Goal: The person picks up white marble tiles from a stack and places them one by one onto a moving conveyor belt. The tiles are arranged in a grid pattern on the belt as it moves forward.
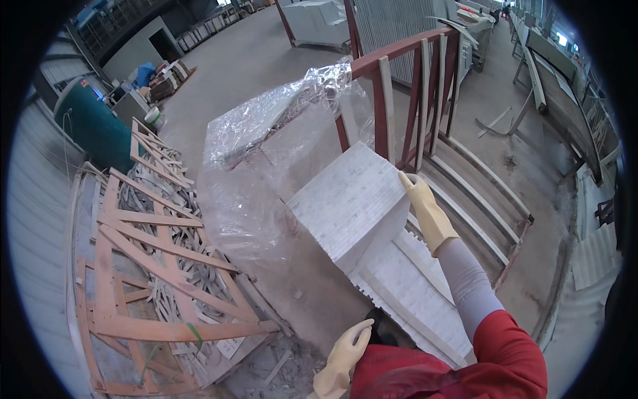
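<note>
A tall stack of whitish stone mosaic sheets (352, 199), its top marked with a fine grid, stands in the middle in front of me. At its far right corner is my right hand (428, 213), in a cream glove, fingers closed on the edge of the sheets. Nearer to me lies a lower whitish slab section (415, 286) with a jagged left edge and raised strips along it. My left hand (342, 359), also gloved, hangs low beside my red clothing, fingers stretched out, holding nothing visible.
Crumpled clear plastic wrap (259, 166) covers something left of the stack. A red metal rack with pale strips (422, 100) rises behind it. Broken wooden frames (166, 253) lie over scrap strips at left, near a green tank (96, 126). Rack rails (478, 193) extend right.
</note>
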